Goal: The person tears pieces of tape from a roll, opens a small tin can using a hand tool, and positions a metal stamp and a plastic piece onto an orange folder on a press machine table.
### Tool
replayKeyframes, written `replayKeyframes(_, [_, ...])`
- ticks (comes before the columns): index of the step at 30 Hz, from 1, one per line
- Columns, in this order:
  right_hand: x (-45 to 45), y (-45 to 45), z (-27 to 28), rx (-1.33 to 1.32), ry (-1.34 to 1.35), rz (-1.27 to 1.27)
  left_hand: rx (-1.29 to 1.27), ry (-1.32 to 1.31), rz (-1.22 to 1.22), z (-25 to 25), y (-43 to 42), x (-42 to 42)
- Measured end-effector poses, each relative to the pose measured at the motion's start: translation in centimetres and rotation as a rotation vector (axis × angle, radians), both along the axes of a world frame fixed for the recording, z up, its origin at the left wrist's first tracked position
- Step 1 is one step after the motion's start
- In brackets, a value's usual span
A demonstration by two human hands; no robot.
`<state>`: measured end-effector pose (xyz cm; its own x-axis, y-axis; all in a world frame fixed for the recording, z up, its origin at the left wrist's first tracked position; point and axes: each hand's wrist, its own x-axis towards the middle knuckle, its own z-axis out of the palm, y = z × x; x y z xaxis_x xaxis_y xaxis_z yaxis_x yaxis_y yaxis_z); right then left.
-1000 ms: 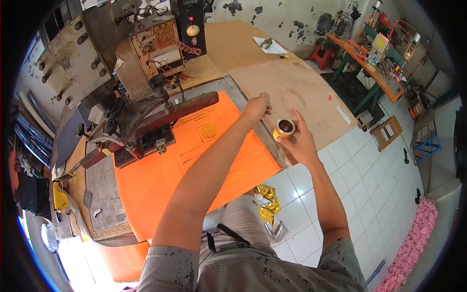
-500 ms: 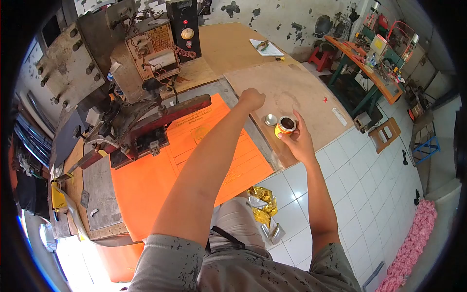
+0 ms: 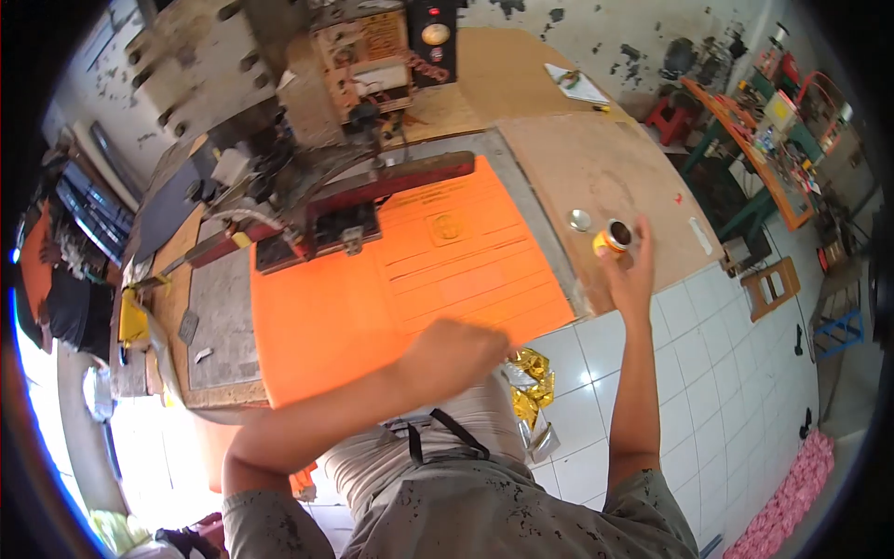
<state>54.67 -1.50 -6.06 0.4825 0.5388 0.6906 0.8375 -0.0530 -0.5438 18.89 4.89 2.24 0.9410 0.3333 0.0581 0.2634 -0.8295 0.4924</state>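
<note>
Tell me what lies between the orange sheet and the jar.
Head view: a grey strip, then brown board, lie between the orange sheet and jar; the lid sits on the board there, slightly toward the far side.

Left hand [image 3: 458, 357] now nearer the torso [image 3: 494, 514]

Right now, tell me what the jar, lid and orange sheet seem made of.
Jar: metal or glass, I can't tell; its pale rim shines. Lid: probably metal, by its silvery gloss. Orange sheet: likely paper or card, matte, thin and flat.
</note>
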Motion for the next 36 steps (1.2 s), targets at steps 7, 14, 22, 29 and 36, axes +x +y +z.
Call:
replayKeyframes(7, [-8.6,-4.0,-2.0,-0.082,-0.122,0.262,0.315,-0.121,0.541,-2.3,-5.4,-17.2])
replayKeyframes(14, [-18.5,-3.4,2.4,-0.350,-0.404,0.595,0.571,-0.213,0.604,-5.7,-4.7,-23.7])
replayKeyframes(22, [-19.4,1.4,10.2,-0.085,-0.269,0.444,1.013,-0.539,0.750,3.9,1.9,-22.3])
replayKeyframes(29, [-21.4,-0.2,10.3,0.074,-0.427,0.520,0.985,-0.558,0.786,2.9,-1.3,-25.7])
replayKeyframes(36, [-22.4,-8.3,0.2,-0.230,-0.413,0.656,0.684,-0.331,0.821,-7.2,-10.8,-29.3])
